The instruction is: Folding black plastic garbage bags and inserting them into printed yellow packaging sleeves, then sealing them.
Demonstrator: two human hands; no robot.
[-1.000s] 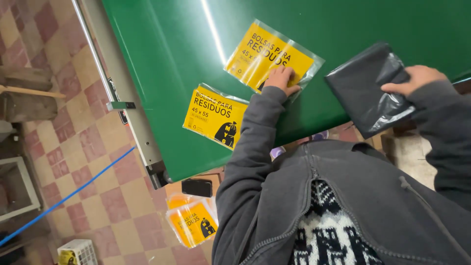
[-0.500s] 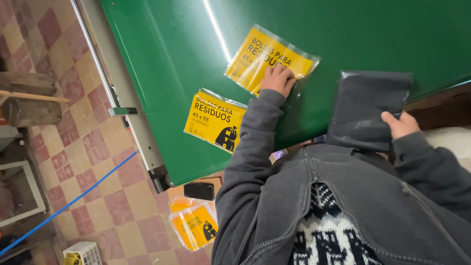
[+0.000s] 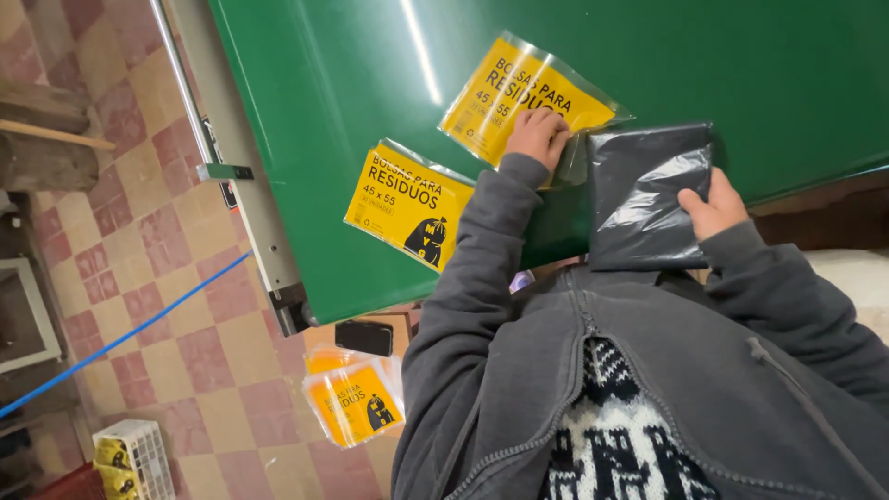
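Note:
My left hand presses with curled fingers on the near end of a yellow printed packet in a clear sleeve, which lies on the green table. My right hand grips a folded black plastic bag by its right edge. The bag lies flat at the table's near edge, and its left side touches the clear open end of the packet by my left hand. A second yellow packet lies on the table to the left of my left sleeve.
The table's grey metal rail runs along its left side. Below the near corner lie a black phone and more yellow packets. A blue cable crosses the tiled floor beside a white crate.
My right hand has brought the black bag down and to the left, from beyond the table's edge to right against the packet. My left hand has stayed on the packet.

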